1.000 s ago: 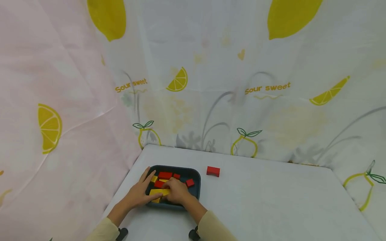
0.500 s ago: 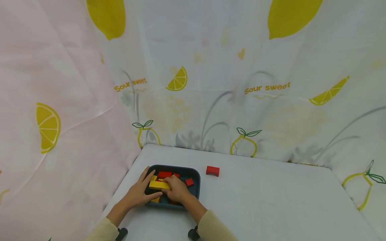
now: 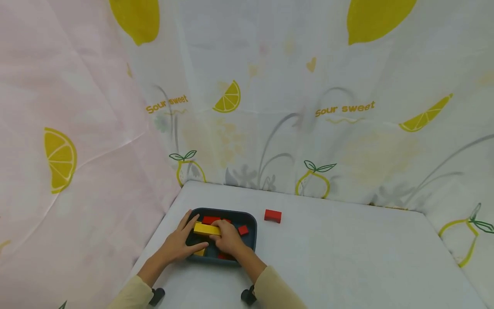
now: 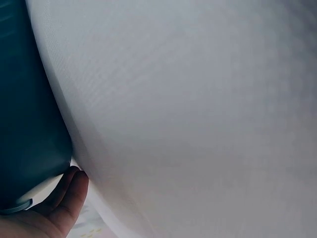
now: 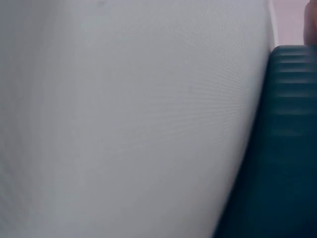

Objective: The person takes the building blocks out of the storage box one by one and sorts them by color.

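A long yellow block [image 3: 207, 229] is pinched in my right hand [image 3: 230, 240], over the far left part of a dark blue tray [image 3: 235, 212]. My left hand [image 3: 173, 245] rests at the tray's left rim with fingers spread, the thumb reaching over the near left corner. Its fingers [image 4: 72, 198] lie by the tray's outer wall [image 4: 29, 109] in the left wrist view. Inside the tray are a red block [image 3: 211, 219] at the back, a small red block [image 3: 243, 230] at the right, and a yellow block [image 3: 200, 252] near the left thumb. My right palm hides part of the tray.
A red block with an arched cutout [image 3: 272, 216] stands on the white table [image 3: 339, 253], right of the tray. A patterned cloth [image 3: 262, 128] hangs behind and beside the table. The tray's ribbed outer wall [image 5: 292, 148] fills the right wrist view's edge.
My right hand has lifted the long yellow block from the tray's near left and moved it toward the far side. A red block near the front now shows. The left hand has stayed put.
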A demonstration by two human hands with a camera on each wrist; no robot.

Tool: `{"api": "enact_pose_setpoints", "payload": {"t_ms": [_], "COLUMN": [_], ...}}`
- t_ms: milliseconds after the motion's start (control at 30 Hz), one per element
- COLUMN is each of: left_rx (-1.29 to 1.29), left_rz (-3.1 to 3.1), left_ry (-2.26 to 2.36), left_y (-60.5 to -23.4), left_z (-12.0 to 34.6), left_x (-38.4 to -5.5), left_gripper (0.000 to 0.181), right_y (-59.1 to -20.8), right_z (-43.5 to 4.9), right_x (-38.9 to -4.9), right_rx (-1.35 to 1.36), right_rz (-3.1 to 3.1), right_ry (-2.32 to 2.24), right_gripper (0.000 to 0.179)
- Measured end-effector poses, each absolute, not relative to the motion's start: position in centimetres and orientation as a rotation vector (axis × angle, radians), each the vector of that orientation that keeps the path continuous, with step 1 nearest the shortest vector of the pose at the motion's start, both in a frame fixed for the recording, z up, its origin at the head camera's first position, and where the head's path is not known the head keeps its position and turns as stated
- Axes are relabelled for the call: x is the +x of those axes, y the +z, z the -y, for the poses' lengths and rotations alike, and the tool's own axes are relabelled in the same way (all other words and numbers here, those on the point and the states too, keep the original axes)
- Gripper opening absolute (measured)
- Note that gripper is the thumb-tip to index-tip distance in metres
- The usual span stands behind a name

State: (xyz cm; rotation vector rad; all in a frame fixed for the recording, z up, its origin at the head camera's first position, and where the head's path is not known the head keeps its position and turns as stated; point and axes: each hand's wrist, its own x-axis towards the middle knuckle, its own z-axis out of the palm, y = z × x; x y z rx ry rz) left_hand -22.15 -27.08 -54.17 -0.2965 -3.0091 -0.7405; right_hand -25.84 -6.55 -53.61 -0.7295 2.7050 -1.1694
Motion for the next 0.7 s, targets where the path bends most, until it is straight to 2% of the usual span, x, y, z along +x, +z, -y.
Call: {"api": "enact_pose_setpoints", "payload": {"t_ms": [400,700], "left_rx": [-0.299,-0.341], "left_rz": [3.011,2.968], "left_ry": [-0.736,-0.768], "left_y": [-53.91,-54.12], "left_z": [27.1,27.2], "left_x": [-22.15,-22.19], "left_gripper": [0.099,0.097], "right_y": [-53.86,-53.7], "right_z": [6.6,6.42], "right_x": [-25.98,-25.9], "right_rx": [-0.825,-0.715], "right_rz": [-2.706,-2.814], "right_ry": [-0.983,-1.251], "right_gripper": [0.039,0.044]}}
